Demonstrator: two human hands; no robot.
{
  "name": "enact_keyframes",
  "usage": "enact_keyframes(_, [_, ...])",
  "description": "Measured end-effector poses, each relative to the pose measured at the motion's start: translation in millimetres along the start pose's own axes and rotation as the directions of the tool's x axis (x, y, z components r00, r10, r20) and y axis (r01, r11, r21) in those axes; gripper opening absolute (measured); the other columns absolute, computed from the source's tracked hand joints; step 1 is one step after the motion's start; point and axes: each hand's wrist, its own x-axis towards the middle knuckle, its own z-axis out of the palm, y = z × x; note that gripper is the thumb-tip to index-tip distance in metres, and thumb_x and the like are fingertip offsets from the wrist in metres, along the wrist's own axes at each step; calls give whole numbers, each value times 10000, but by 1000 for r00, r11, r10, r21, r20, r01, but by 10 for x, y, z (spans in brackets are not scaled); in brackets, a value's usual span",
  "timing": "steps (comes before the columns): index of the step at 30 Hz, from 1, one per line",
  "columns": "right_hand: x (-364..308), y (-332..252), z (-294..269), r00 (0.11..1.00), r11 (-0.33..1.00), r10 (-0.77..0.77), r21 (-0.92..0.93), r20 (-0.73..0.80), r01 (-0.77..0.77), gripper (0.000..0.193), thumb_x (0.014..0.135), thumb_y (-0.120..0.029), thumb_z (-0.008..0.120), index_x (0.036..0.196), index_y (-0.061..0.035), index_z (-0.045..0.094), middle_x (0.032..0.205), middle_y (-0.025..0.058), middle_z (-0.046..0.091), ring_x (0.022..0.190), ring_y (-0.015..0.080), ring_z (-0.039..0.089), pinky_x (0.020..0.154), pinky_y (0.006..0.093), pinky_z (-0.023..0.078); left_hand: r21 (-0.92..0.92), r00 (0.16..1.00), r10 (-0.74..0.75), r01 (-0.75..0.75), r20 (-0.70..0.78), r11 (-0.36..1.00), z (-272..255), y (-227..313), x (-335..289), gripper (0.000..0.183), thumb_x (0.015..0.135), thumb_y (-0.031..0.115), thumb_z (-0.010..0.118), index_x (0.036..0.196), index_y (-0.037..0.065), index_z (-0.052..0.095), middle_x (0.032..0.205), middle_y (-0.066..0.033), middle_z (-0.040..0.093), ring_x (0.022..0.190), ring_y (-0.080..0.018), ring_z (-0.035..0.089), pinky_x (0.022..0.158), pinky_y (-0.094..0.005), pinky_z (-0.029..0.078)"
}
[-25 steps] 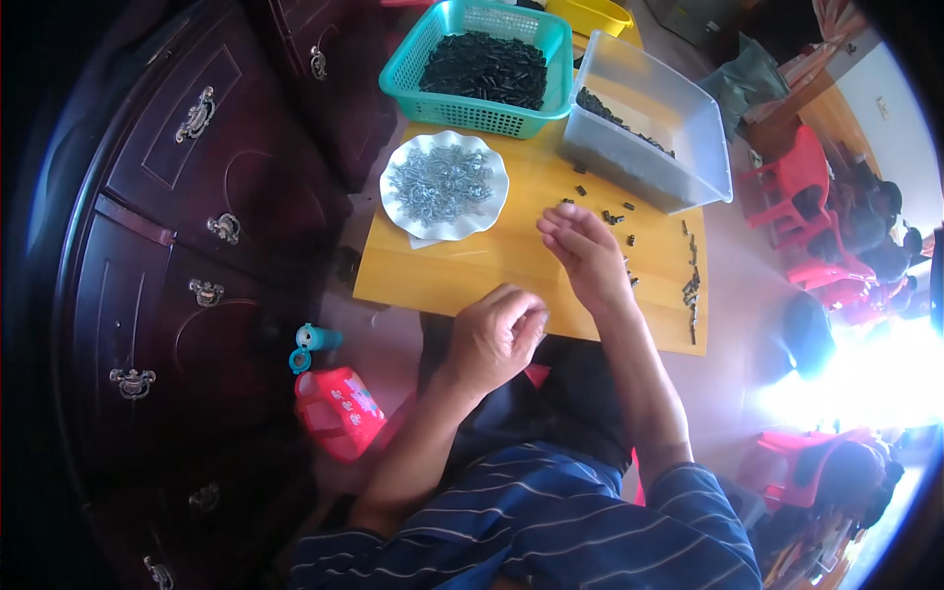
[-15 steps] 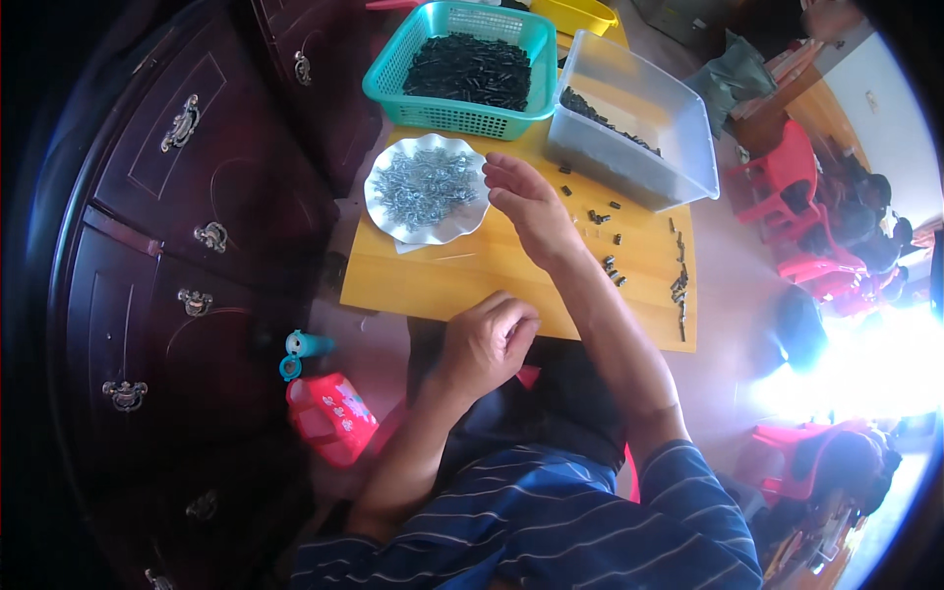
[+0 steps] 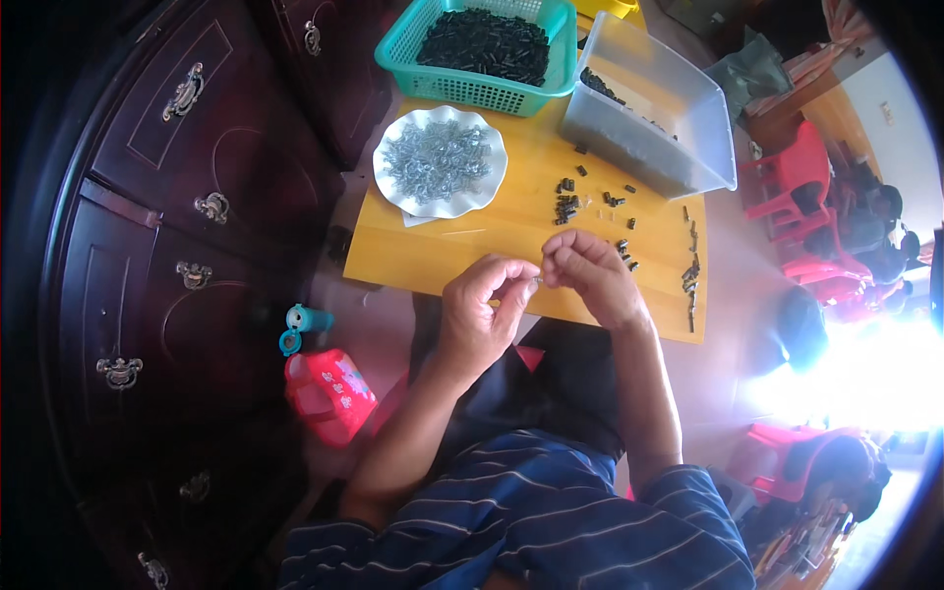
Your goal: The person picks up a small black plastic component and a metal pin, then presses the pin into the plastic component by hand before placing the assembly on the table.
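Note:
Above the near edge of the wooden table, my two hands meet with fingertips almost touching. My left hand [image 3: 480, 313] is closed in a pinch on a small shiny piece [image 3: 537, 279], too small to name exactly. Facing it, my right hand [image 3: 598, 280] also pinches with thumb and forefinger; what lies between them is hidden. Beyond my left hand stands a white wavy-rimmed plate [image 3: 455, 207] heaped with small shiny wire-like pieces [image 3: 433, 162]. Several short black cylindrical pieces [image 3: 566, 208] lie loose on the table past my right hand.
A green plastic basket [image 3: 482, 90] full of black pieces stands at the back, beside a clear bin [image 3: 644, 147] holding more. A row of dark pieces [image 3: 691, 275] runs along the table's right edge [image 3: 700, 315]. Dark drawers [image 3: 157, 197] rise at left; a red container [image 3: 329, 393] is below.
My right hand has come back from beside the plate toward me and met my left hand. The left hand has risen slightly, its pinch now showing a small shiny piece.

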Motion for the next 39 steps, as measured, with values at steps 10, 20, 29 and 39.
enact_keyframes(10, [-182, 62, 231, 998, 999, 16, -34, 55, -14, 213, 1060, -250, 619, 1055, -38, 640, 928, 22, 676, 856, 100, 633, 820, 272, 529, 95, 996, 90, -88, -11, 992, -6, -26, 14, 120, 890, -75, 702, 991, -11, 695, 903, -99, 713, 784, -193, 721, 692, -294, 569])
enact_keyframes(20, [-181, 41, 262, 996, 987, -77, -135, 52, 84, 189, 1054, -211, 628, 1060, -22, 631, 930, 8, 655, 867, 84, 609, 828, 264, 524, 69, 993, 110, -107, -44, 992, 6, -10, 27, 158, 861, -88, 717, 979, 15, 696, 878, -119, 710, 770, -268, 716, 629, -331, 549])
enact_keyframes(29, [-237, 60, 369, 991, 979, -130, -167, -42, 121, 180, 1046, -185, 642, 1077, -9, 620, 960, 10, 655, 902, 82, 619, 843, 262, 530, 88, 991, 124, -119, -56, 989, 4, 7, 25, 123, 879, -61, 720, 977, 5, 690, 875, -123, 710, 765, -261, 714, 659, -331, 547])
enact_keyframes(39, [-222, 115, 420, 942, 896, -325, -348, -90, 276, 140, 999, -128, 693, 1013, 3, 647, 900, 36, 702, 855, 103, 671, 814, 276, 542, 80, 994, 83, -77, -76, 994, -4, -48, -3, 62, 940, 7, 721, 976, -28, 685, 841, -71, 708, 723, -126, 662, 670, -260, 530])
